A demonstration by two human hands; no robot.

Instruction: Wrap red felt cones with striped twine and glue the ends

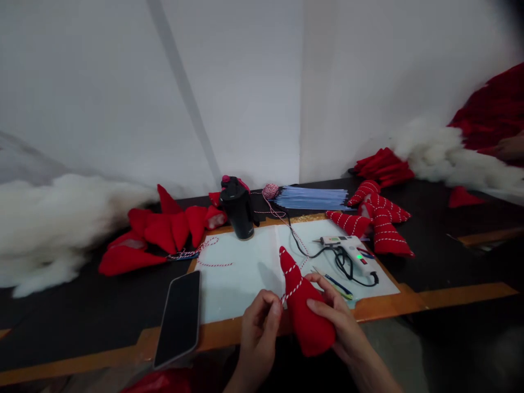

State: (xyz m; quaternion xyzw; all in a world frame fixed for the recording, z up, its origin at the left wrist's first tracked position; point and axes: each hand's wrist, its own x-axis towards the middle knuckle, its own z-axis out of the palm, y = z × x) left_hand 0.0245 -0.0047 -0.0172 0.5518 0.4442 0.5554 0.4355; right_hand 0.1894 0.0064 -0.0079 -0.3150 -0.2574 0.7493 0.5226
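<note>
My right hand (333,311) is closed around a stuffed red cone (309,319), with its narrow tip pointing up and away from me. Red-and-white twisted cord (291,288) runs around the upper part of the cone. At the cone's left side, my left hand (262,322) pinches that cord between thumb and fingers. Beyond the hands, a white hot glue gun (347,252) with a lit green light lies on the white board (237,278). A utility knife (338,285) is beside my right hand.
Plain red cones (167,226) are piled left, cord-wrapped cones (387,229) right. A black bottle (238,210), cord ball (270,191) and bluish strips (309,197) stand behind. A phone (179,316) lies at the front edge. White stuffing (65,224) heaps left; another person's hand (510,147) shows far right.
</note>
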